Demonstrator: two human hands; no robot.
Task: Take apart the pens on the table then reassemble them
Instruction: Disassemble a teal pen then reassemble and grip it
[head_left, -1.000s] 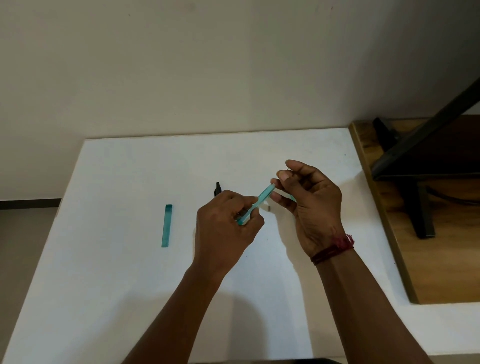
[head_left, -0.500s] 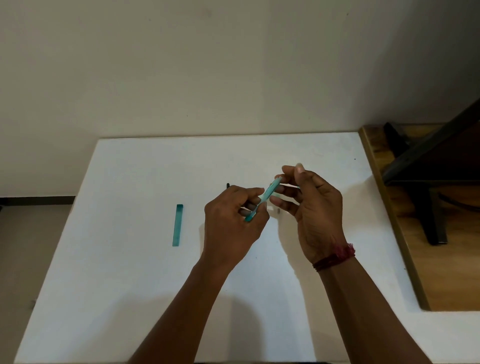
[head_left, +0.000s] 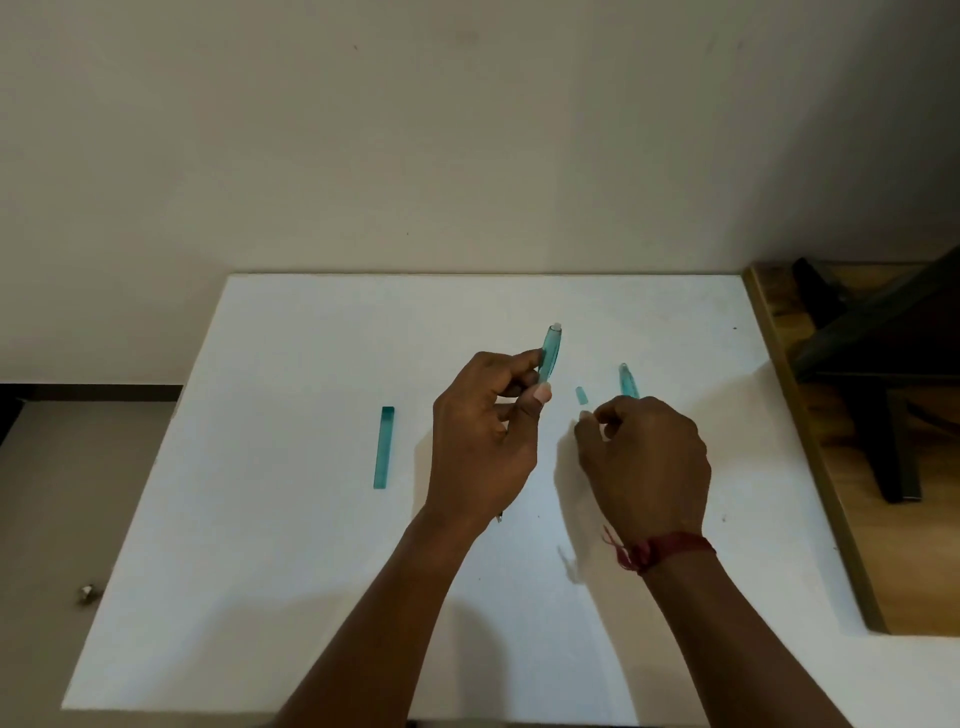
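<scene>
My left hand (head_left: 483, 441) grips a teal translucent pen barrel (head_left: 550, 353) and holds it nearly upright above the white table (head_left: 291, 571). My right hand (head_left: 644, 457) hovers to its right with the fingers curled and the thumb close to the forefinger. A small teal piece (head_left: 581, 396) lies on the table just beyond those fingertips. A longer teal tapered part (head_left: 628, 380) shows past the knuckles; I cannot tell whether it is held or lying down. The teal cap (head_left: 384, 447) lies flat to the left. A dark tip (head_left: 500, 517) peeks out under my left wrist.
A wooden surface (head_left: 893, 545) adjoins the table's right edge, with a dark stand (head_left: 883, 415) on it. The wall runs along the table's far edge. A small metallic object (head_left: 85, 593) lies on the floor at the left.
The hands have come apart. My left hand raised the barrel upright, while my right hand dropped toward the table, where the small teal piece now lies. The view shifted downward.
</scene>
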